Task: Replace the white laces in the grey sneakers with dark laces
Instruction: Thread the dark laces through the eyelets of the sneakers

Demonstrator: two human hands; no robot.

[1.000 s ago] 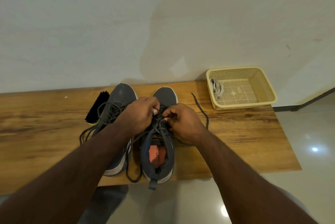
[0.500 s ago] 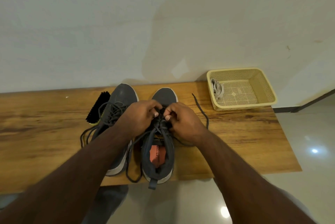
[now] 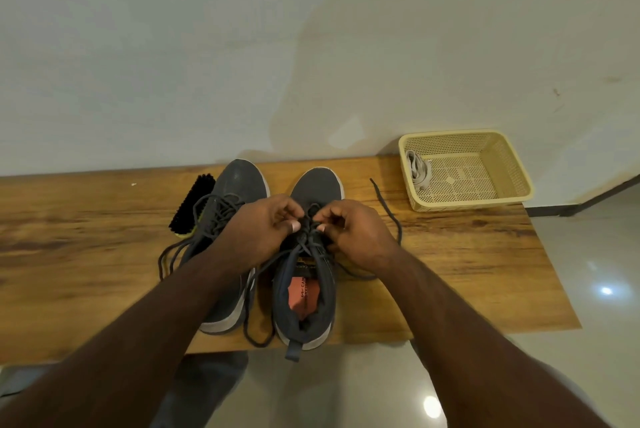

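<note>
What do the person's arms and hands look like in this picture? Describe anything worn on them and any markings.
Both forearms are bare up to the picture's edge: no sleeves, watch, bracelet or gloves show. The left hand and right hand carry no rings that can be seen. The thumbnails are short and pale. No markings are visible.

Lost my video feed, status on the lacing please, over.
Left hand and right hand both pinch dark lace on right-side grey sneaker. White laces in cream plastic basket. Nothing obstructing.

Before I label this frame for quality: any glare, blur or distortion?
Head view: ceiling-light glare spots on the glossy floor; wide-angle lens bows the table edge; forearms at bottom slightly soft; both hands' shadow darkens the dark lace knot area.
</note>
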